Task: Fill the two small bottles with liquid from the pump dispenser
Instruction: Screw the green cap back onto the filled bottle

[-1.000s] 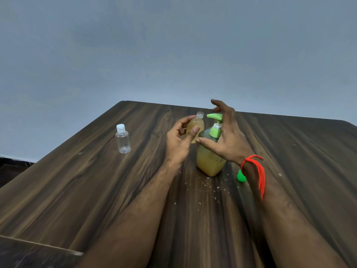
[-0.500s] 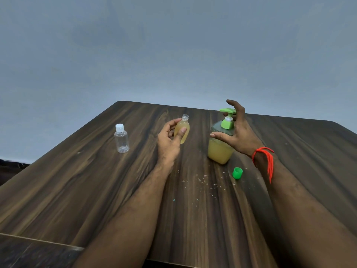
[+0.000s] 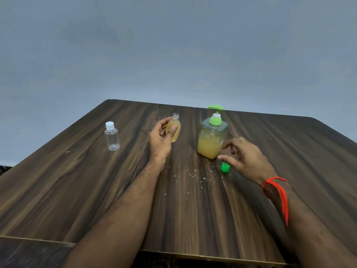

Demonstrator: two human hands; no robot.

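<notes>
My left hand (image 3: 160, 140) holds a small uncapped bottle (image 3: 174, 128) full of yellow liquid, upright above the dark wooden table (image 3: 77, 190). To its right stands the pump dispenser (image 3: 212, 138), a clear jar half full of yellow liquid with a green pump head. My right hand (image 3: 245, 159) hovers low beside the dispenser's base with fingers spread, just above a small green cap (image 3: 225, 167) lying on the table. An empty clear small bottle (image 3: 112, 137) with a white cap stands far left.
Small pale crumbs (image 3: 193, 175) are scattered on the table between my arms. A red thread (image 3: 278, 194) is tied round my right wrist. The table's near edge runs along the bottom; a plain grey wall lies behind.
My right hand let go of the pump dispenser and dropped toward the green cap. My left hand carried the filled bottle left, away from the pump spout.
</notes>
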